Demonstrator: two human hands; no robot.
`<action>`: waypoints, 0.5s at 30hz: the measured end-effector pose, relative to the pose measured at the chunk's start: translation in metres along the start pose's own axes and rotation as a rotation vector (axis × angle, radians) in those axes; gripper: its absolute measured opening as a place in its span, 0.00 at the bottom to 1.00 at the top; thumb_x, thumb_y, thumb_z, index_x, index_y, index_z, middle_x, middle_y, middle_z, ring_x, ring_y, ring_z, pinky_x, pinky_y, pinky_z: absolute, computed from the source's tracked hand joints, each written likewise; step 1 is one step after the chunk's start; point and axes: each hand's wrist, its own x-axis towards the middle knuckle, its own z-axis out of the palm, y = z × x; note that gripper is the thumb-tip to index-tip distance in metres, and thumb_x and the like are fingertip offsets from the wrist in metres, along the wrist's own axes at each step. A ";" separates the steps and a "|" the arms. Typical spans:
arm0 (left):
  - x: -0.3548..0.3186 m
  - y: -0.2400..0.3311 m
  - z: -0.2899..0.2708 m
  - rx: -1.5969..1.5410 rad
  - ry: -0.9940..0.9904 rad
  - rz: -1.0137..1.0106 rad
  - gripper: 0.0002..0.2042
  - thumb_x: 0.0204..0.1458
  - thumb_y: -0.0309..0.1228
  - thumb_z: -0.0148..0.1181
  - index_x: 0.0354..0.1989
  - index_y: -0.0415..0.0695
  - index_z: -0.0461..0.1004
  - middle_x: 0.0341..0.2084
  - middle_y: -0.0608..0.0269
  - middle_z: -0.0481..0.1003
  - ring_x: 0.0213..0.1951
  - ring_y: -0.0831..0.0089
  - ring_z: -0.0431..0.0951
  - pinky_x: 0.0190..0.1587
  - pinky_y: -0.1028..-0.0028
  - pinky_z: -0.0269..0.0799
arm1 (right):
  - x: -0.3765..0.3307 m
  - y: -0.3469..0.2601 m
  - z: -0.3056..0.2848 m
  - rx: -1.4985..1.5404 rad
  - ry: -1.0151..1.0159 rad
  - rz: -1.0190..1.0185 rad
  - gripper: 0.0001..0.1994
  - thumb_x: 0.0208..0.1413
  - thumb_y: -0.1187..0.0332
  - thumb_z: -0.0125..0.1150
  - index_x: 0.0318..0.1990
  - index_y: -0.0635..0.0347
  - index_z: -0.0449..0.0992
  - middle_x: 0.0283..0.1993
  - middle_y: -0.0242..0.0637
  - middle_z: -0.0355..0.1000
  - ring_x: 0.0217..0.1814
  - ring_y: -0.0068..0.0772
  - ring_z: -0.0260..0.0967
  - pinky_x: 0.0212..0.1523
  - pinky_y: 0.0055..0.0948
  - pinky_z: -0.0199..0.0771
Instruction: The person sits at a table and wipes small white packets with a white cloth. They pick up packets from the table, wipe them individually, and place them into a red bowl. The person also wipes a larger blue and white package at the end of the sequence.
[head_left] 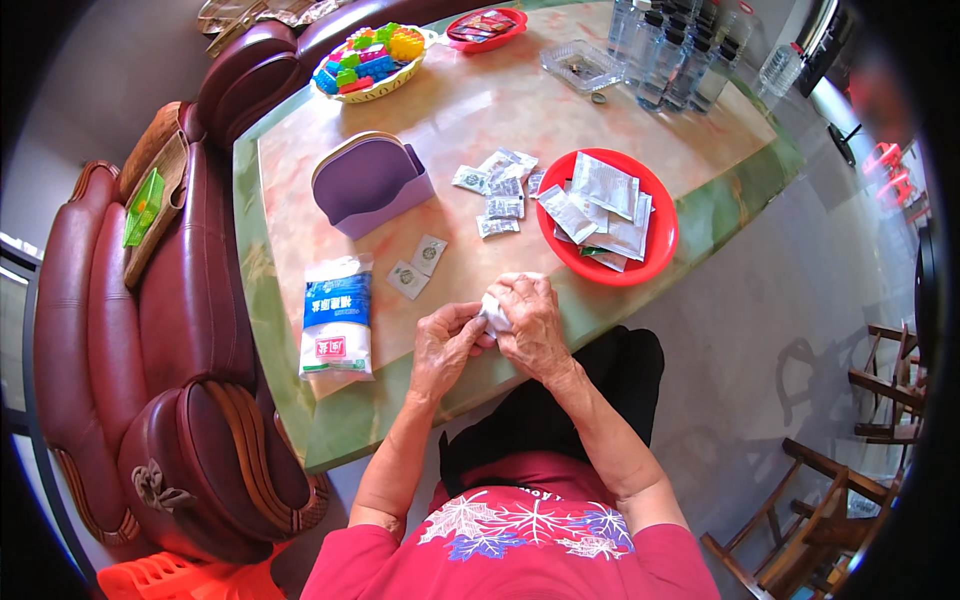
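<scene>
Fingers of both hands (495, 325) pinch a small white packet (494, 312) between them.

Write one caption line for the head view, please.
Both hands grip a small white sachet beside a red plate of sachets.

On my worktop (520, 110) I see a purple holder (368, 182), a white and blue bag (337, 318), a red plate (655, 245) of silvery sachets, loose sachets (497, 190), a basket of coloured blocks (368, 62), water bottles (668, 45), and a maroon sofa (150, 330) alongside.
</scene>
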 end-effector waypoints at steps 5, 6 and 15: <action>0.001 -0.001 0.004 0.014 0.018 0.011 0.13 0.57 0.26 0.59 0.49 0.33 0.72 0.31 0.59 0.80 0.29 0.78 0.80 0.30 0.80 0.74 | 0.013 0.009 0.011 -0.135 0.122 0.110 0.20 0.38 0.69 0.67 0.44 0.55 0.76 0.51 0.36 0.69 0.55 0.45 0.62 0.54 0.42 0.63; 0.001 0.000 0.005 0.029 0.028 0.016 0.13 0.57 0.26 0.59 0.49 0.33 0.72 0.31 0.59 0.80 0.29 0.78 0.80 0.30 0.80 0.74 | 0.012 0.008 0.011 -0.141 0.128 0.119 0.20 0.37 0.70 0.67 0.44 0.55 0.76 0.50 0.37 0.70 0.55 0.45 0.62 0.54 0.43 0.63; 0.002 -0.003 -0.001 0.014 -0.005 0.032 0.12 0.56 0.26 0.61 0.46 0.33 0.73 0.29 0.59 0.79 0.29 0.78 0.79 0.30 0.79 0.75 | -0.019 0.009 -0.020 0.057 -0.098 -0.238 0.22 0.39 0.74 0.66 0.48 0.58 0.77 0.53 0.36 0.70 0.60 0.48 0.60 0.58 0.43 0.63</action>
